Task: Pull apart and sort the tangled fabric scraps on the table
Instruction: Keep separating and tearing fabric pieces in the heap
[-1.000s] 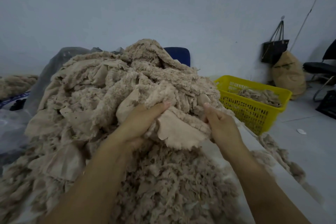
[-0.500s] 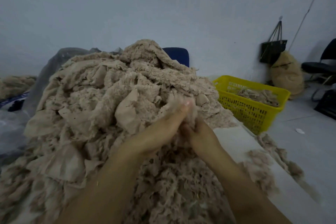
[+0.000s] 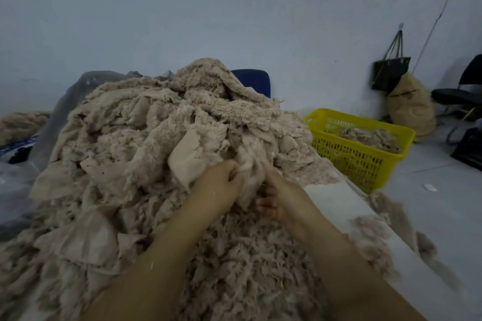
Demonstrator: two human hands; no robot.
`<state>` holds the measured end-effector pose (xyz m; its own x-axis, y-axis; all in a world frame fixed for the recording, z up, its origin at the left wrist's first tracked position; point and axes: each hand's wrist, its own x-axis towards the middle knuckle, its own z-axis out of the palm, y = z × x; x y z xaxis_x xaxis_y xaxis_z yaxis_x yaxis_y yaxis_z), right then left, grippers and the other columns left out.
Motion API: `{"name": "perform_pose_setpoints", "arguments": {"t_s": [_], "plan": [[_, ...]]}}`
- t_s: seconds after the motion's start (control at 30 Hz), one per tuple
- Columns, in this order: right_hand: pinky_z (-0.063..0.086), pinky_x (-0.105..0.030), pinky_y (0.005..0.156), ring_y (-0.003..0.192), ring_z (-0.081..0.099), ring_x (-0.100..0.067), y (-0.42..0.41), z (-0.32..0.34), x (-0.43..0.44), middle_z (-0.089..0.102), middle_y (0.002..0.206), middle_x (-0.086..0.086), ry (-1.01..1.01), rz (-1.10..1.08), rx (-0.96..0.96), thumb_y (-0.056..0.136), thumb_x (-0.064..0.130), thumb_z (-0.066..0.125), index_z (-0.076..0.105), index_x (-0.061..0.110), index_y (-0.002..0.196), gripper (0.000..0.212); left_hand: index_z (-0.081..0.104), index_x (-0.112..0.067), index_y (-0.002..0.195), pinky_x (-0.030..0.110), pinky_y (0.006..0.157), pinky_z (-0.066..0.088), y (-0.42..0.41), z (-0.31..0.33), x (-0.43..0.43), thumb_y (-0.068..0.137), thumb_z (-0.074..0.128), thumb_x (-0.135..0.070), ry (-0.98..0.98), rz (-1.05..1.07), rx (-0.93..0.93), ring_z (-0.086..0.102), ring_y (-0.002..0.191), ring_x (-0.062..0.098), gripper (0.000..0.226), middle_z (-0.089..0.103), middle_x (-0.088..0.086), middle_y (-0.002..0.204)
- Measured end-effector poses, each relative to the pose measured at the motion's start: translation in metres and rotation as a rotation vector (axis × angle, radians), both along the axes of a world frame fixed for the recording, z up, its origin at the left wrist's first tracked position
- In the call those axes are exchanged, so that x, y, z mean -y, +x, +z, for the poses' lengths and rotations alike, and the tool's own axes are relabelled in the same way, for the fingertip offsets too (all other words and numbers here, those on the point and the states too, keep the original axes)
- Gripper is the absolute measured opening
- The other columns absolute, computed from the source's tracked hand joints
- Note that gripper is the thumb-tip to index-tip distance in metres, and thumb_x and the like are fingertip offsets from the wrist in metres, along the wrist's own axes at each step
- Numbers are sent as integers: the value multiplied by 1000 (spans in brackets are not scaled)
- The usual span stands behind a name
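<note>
A tall heap of beige fleecy fabric scraps (image 3: 146,143) covers most of the white table (image 3: 336,200). At its front slope my left hand (image 3: 221,185) and my right hand (image 3: 281,198) sit close together, both with curled fingers gripping one fluffy pale scrap (image 3: 250,167) that still reaches up into the heap. The right hand's fingertips curl under the scrap's lower end. Shredded fluffy pieces (image 3: 247,263) lie below my forearms.
A yellow plastic basket (image 3: 357,154) with some scraps inside stands to the right of the table. Behind the heap are a blue chair back (image 3: 253,81) and grey plastic sheeting (image 3: 75,88). A black bag (image 3: 390,73), a brown sack (image 3: 410,109) and a black chair (image 3: 461,91) are at the right wall.
My hands, apart on a flat beige piece a second ago, came together at the heap's front and have dropped slightly, now gripping a fluffy scrap between them.
</note>
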<state>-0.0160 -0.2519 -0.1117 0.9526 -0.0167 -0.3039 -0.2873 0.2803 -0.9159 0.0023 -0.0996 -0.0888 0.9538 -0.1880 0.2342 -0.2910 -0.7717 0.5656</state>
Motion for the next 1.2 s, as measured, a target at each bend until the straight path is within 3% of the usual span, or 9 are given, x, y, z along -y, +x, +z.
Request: {"name": "perform_pose_setpoints", "arguments": {"t_s": [0.2, 0.33, 0.43, 0.63, 0.77, 0.87, 0.97, 1.1, 1.2], "plan": [[47, -25, 48, 63, 65, -13, 19, 9, -12, 69, 80, -2, -99, -172, 109, 103, 43, 45, 66, 16, 107, 35, 53, -40, 75, 8, 56, 37, -18, 2, -5, 95, 60, -45, -85, -214, -122, 55, 66, -8, 22, 60, -29, 68], [34, -20, 33, 43, 43, -9, 23, 9, 21, 50, 56, 7, 0, -459, 127, 105, 44, 38, 59, 25, 90, 32, 60, -30, 80, 27, 64, 43, -5, 9, -37, 98, 54, -32, 254, -19, -114, 61, 81, 15, 19, 62, -10, 78], [56, -33, 60, 71, 66, -22, 22, 15, 55, 69, 84, -10, 73, -630, 109, 106, 44, 35, 66, 11, 107, 45, 69, -11, 116, 27, 75, 41, 1, 17, -72, 100, 47, -14, 97, 282, -60, 63, 102, 29, 28, 70, 15, 113], [54, -46, 65, 62, 62, -32, 4, 29, 31, 71, 75, -14, -168, -256, 263, 102, 38, 49, 73, 14, 89, 36, 44, -10, 145, 30, 111, 27, -3, 27, -46, 101, 44, -8, 99, 93, -170, 32, 141, 28, 44, 34, 12, 154], [53, -41, 61, 67, 65, -28, -4, 35, 19, 68, 84, -14, 3, -202, 331, 101, 27, 53, 70, 12, 95, 23, 64, -29, 115, 10, 104, 26, -20, 38, -30, 93, 41, -3, -71, -52, 335, 38, 124, -3, 41, 53, -21, 124], [55, -36, 66, 78, 68, -25, -10, 34, 9, 66, 94, -14, 64, -147, 300, 98, 30, 59, 63, 9, 110, 25, 68, -41, 94, 4, 72, 40, -36, 41, -2, 99, 41, -51, -282, -166, -80, 54, 90, -22, 29, 64, -32, 95], [57, -30, 65, 77, 73, -12, -12, 27, -2, 75, 79, 3, 8, -98, 376, 99, 33, 57, 75, 31, 81, 25, 72, -36, 92, 11, 62, 47, -39, 27, 17, 81, 45, -80, -424, -219, -373, 65, 76, -12, 54, 72, -25, 83], [51, -41, 70, 76, 65, -21, -16, 21, -7, 65, 75, -3, -419, -217, 484, 101, 39, 51, 62, 16, 84, 31, 70, -30, 81, 25, 72, 55, -35, 12, 29, 100, 48, -48, -548, -82, -228, 69, 76, 5, 35, 74, -13, 79], [34, -18, 51, 53, 43, -2, -18, 17, -9, 46, 60, 6, -586, -275, 584, 102, 37, 49, 45, 14, 72, 38, 72, -23, 95, 39, 85, 59, -35, 12, 33, 104, 48, -31, -799, 54, -216, 72, 89, 14, 27, 76, -1, 93]]}}
